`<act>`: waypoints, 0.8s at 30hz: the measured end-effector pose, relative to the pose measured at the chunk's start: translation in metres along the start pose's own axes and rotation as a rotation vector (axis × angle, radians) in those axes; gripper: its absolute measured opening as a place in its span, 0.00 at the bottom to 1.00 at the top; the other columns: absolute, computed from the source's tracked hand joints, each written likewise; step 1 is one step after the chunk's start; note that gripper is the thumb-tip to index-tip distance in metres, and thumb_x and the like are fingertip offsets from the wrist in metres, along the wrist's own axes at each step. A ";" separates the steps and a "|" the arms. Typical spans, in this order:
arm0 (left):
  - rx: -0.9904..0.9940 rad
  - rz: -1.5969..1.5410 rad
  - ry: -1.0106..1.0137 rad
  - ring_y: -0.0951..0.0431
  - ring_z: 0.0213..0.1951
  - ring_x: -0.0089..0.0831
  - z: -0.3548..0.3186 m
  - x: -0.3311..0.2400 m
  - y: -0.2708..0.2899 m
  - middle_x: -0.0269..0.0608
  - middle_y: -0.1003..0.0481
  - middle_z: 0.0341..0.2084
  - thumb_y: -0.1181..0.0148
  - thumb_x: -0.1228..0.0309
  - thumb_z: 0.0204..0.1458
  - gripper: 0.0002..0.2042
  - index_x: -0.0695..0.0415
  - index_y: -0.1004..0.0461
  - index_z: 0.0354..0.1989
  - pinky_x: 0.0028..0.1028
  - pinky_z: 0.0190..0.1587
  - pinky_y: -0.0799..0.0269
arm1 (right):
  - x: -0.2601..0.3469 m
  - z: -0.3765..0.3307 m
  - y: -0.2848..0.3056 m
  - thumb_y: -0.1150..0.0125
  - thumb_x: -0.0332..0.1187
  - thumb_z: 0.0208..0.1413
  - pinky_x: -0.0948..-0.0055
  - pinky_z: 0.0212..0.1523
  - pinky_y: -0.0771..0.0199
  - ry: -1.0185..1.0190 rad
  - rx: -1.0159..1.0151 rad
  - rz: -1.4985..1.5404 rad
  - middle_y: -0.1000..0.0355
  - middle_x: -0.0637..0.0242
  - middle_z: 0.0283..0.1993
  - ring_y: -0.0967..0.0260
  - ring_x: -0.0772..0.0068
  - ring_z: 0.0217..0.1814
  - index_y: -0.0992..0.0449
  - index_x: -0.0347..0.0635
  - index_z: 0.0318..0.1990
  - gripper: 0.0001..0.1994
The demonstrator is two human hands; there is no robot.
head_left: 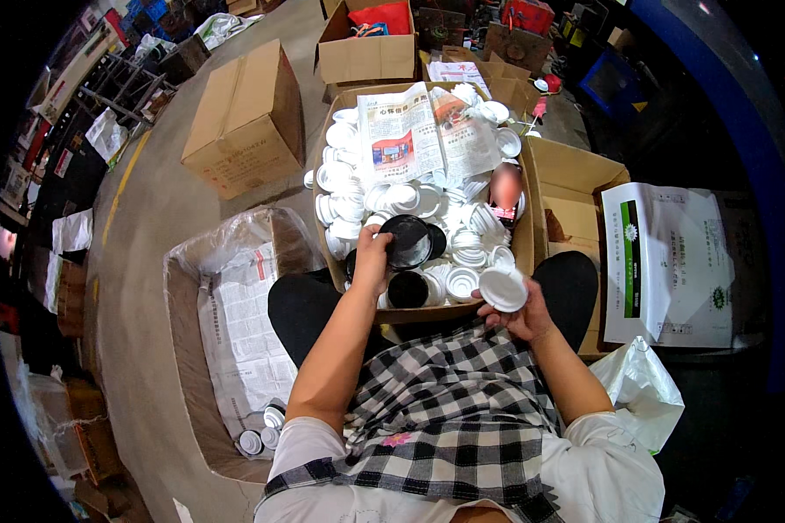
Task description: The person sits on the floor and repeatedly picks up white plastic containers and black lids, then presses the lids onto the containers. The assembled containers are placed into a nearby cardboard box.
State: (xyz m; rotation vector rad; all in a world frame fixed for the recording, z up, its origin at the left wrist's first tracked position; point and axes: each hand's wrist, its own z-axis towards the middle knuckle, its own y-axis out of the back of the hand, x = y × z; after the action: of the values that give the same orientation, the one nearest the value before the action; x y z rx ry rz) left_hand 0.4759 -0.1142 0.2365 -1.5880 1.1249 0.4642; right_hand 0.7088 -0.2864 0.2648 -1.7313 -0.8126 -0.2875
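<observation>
My left hand (372, 258) grips a black round plastic lid (409, 244) by its left edge, over a heap of lids. Held in the fingers of my right hand (529, 315) is a white round plastic lid (503, 289), tilted at the heap's near right side. Between and beyond both hands, many white lids (402, 197) fill a large cardboard box (536, 205), some of them nested in stacks. Another black lid (408, 289) lies below my left hand among the white ones. A newspaper sheet (403, 133) covers the far part of the heap.
An open carton (187, 383) lined with plastic and newspaper stands at the left, with several lids (251, 442) in its near corner. A closed carton (244, 131) sits on the floor beyond it. White printed sheeting (672, 261) lies at the right, above a white bag (641, 392).
</observation>
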 end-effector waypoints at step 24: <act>0.696 -0.408 0.314 0.34 0.53 0.39 -0.036 -0.015 -0.024 0.45 0.37 0.53 0.63 0.64 0.54 0.23 0.59 0.45 0.58 0.45 0.52 0.36 | -0.008 0.039 -0.069 0.35 0.26 0.40 0.69 0.56 0.41 0.730 -0.285 -0.906 0.43 0.58 0.54 0.42 0.65 0.56 0.47 0.40 0.58 0.35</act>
State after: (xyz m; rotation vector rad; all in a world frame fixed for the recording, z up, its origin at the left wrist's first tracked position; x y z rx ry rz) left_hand 0.4800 -0.1410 0.2733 -1.2278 0.9994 -0.4274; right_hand 0.6501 -0.2449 0.2995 -1.2319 -0.9654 -1.5987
